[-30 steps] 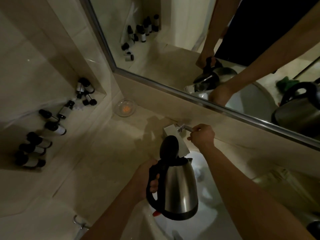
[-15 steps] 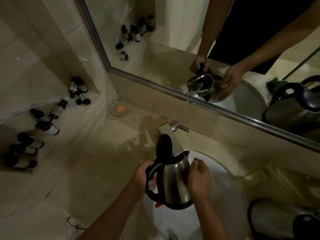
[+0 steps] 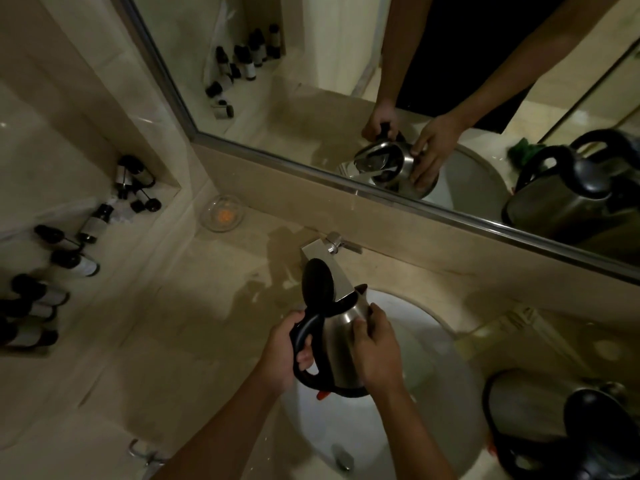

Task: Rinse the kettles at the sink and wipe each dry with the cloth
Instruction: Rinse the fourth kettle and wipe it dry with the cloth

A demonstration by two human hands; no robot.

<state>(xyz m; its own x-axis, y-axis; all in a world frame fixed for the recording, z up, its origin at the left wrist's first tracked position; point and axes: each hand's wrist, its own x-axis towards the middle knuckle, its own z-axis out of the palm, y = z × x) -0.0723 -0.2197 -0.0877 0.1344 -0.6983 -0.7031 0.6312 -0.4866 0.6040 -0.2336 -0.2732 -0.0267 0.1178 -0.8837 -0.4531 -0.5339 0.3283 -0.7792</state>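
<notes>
Your left hand (image 3: 281, 355) grips the black handle of the shiny steel kettle (image 3: 341, 344); your right hand (image 3: 375, 351) cups its smooth side, over the white sink (image 3: 433, 375).

Steel kettle (image 3: 343, 344), black lid upright, over white sink (image 3: 443, 382); second kettle (image 3: 540, 424) on the counter right.
</notes>
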